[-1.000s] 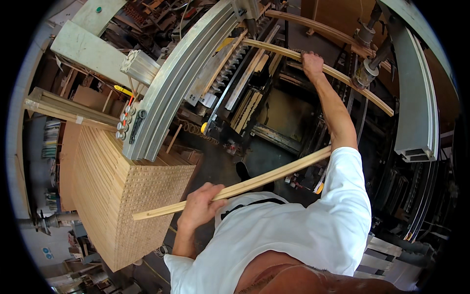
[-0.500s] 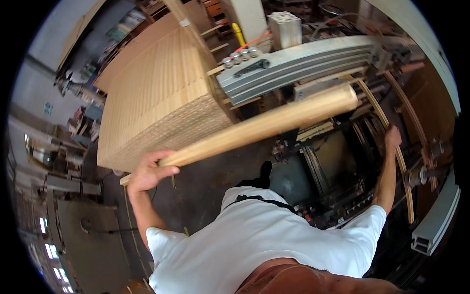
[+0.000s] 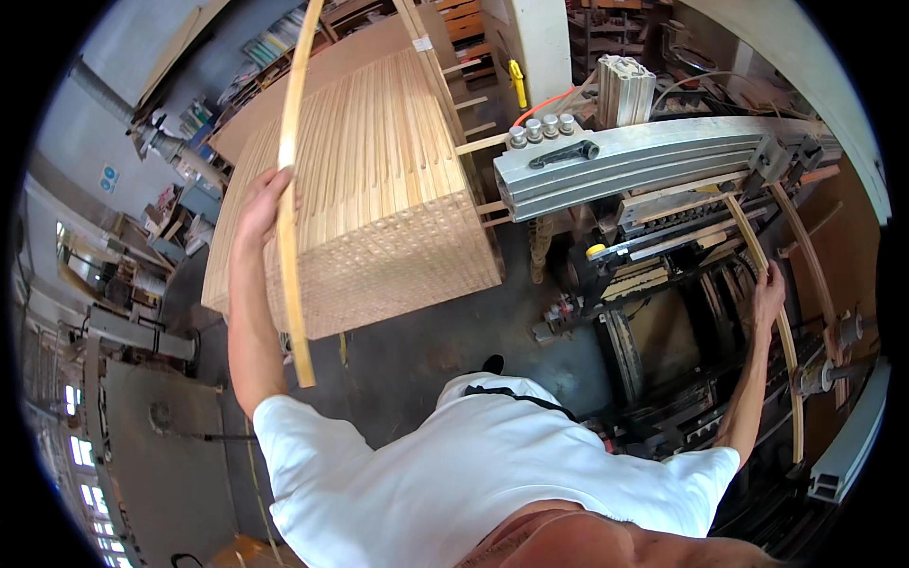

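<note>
My left hand (image 3: 264,210) is closed around a long, pale wooden strip (image 3: 292,123). The strip stands lengthwise in view, in front of a large stack of wooden strips (image 3: 379,123) whose cut ends face me. Over on the right, my right hand (image 3: 769,298) has its fingers wrapped round another wooden strip (image 3: 788,360), which lies along the machine (image 3: 663,355). Some of the right fingers are hidden behind that strip.
A grey metal beam (image 3: 644,161) with several round knobs (image 3: 542,129) and a black lever (image 3: 563,154) crosses the machine's far side. One more strip (image 3: 805,237) lies right of my right hand. A grey panel (image 3: 166,454) stands at lower left.
The strip in my left hand has swung from lying across in front of me to pointing away, over the stack. My left hand moved farther away; my right hand stays on its strip.
</note>
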`<state>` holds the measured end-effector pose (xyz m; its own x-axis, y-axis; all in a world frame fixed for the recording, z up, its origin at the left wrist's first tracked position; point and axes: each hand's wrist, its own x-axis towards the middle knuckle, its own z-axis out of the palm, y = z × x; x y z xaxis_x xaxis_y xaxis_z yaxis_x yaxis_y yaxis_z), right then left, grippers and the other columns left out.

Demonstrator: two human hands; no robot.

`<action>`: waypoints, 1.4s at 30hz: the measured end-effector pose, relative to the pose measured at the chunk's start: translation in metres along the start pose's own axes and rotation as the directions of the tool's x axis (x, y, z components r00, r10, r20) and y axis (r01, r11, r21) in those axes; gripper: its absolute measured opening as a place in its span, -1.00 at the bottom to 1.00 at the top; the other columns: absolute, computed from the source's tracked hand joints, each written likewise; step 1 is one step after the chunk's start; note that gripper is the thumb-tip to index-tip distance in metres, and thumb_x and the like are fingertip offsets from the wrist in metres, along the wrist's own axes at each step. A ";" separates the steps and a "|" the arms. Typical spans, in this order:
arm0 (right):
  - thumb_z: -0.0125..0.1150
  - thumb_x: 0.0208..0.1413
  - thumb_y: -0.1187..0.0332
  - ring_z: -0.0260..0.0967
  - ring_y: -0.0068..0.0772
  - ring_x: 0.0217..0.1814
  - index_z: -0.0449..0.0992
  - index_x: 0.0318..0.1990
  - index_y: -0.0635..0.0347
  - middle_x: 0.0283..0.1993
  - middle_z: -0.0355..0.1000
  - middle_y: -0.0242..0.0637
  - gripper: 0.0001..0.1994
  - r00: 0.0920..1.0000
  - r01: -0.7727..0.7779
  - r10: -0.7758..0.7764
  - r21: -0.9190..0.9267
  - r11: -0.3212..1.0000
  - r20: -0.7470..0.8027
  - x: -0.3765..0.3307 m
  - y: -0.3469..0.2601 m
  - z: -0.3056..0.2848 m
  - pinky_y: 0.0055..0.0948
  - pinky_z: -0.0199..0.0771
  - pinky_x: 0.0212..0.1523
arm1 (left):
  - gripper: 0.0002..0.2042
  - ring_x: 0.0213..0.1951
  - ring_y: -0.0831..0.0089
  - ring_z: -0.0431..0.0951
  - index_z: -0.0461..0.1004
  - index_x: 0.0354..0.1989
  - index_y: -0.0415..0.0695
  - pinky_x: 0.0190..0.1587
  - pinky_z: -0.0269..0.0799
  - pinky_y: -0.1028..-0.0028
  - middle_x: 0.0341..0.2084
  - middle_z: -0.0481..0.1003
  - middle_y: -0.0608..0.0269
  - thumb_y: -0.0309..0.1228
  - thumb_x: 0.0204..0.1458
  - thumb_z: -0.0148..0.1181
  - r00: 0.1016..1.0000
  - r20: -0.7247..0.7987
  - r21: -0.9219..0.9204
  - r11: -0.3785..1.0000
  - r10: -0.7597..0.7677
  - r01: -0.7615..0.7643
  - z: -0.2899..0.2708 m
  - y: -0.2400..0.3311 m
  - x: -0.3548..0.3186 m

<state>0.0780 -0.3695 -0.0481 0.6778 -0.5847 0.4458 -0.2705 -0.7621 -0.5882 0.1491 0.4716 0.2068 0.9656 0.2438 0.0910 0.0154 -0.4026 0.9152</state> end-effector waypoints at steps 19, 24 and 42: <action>0.18 0.17 0.43 0.49 -0.45 -0.18 0.52 0.03 0.38 -0.16 0.57 -0.20 -0.69 0.854 -0.520 0.493 0.226 0.824 0.169 -0.303 -0.146 -0.003 -0.50 0.47 -0.10 | -0.69 -0.56 0.27 0.55 0.55 -0.47 -0.31 -0.44 0.45 0.37 -0.57 0.55 0.03 -0.25 0.00 0.07 0.969 0.246 0.274 0.961 -0.027 -0.043 0.240 -0.056 0.347; 0.21 0.16 0.41 0.49 -0.43 -0.14 0.53 0.03 0.36 -0.13 0.57 -0.19 -0.69 0.855 -0.512 0.470 0.214 0.832 0.219 -0.327 -0.173 0.017 -0.48 0.46 -0.05 | -0.72 -0.65 0.40 0.49 0.54 -0.40 -0.30 -0.64 0.35 0.39 -0.62 0.53 0.12 -0.28 0.08 0.09 0.940 0.336 0.064 0.994 0.066 -0.092 0.213 -0.089 0.381; 0.22 0.16 0.48 0.44 -0.55 -0.20 0.53 0.00 0.38 -0.21 0.55 -0.30 -0.73 0.783 -0.503 0.150 0.473 0.724 0.604 -0.442 -0.232 0.136 -0.53 0.45 -0.12 | -0.65 -0.16 0.29 0.61 0.54 -0.11 -0.25 -0.07 0.50 0.33 -0.27 0.59 0.03 -0.18 0.13 0.17 0.452 0.750 -0.052 0.724 0.482 -0.687 0.200 -0.019 -0.033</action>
<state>-0.0659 0.1038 -0.1999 0.9029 -0.4041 -0.1466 -0.2137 -0.1258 -0.9688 0.1688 0.2948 0.1075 0.6384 -0.7463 0.1881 -0.6660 -0.4132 0.6210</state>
